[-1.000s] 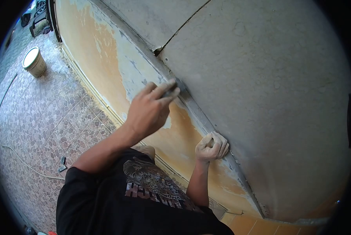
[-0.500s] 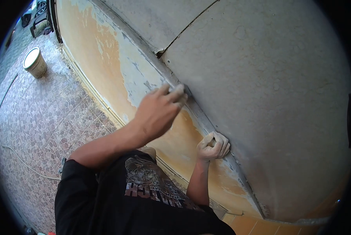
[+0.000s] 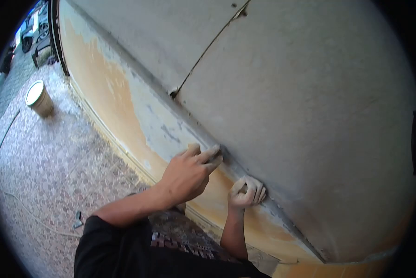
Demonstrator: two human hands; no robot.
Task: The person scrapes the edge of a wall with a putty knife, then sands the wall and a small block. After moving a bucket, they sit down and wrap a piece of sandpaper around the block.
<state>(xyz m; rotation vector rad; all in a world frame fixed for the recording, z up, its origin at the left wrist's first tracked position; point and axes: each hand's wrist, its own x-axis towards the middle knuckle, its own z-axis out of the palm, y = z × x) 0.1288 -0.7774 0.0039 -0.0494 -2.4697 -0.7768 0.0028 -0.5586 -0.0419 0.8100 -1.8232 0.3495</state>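
Ledge (image 3: 196,129) against left hand (image 3: 187,173), right hand (image 3: 247,192); shirt lettering (image 3: 182,245) (unclear).

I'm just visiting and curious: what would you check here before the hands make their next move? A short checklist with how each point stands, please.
1. Left hand has its fingers around the dark piece: ok.
2. Right hand is at the grey ledge: ok, its fingers curled there.
3. Right hand is empty: cannot tell, the curled fingers hide its palm.
4. Bucket stands out of the hands' way: ok, upright on the floor, well apart from them.
5. Wall has an even finish: not ok, orange and pale patches show.
6. Seam in the grey surface is closed: not ok, a dark gap shows.
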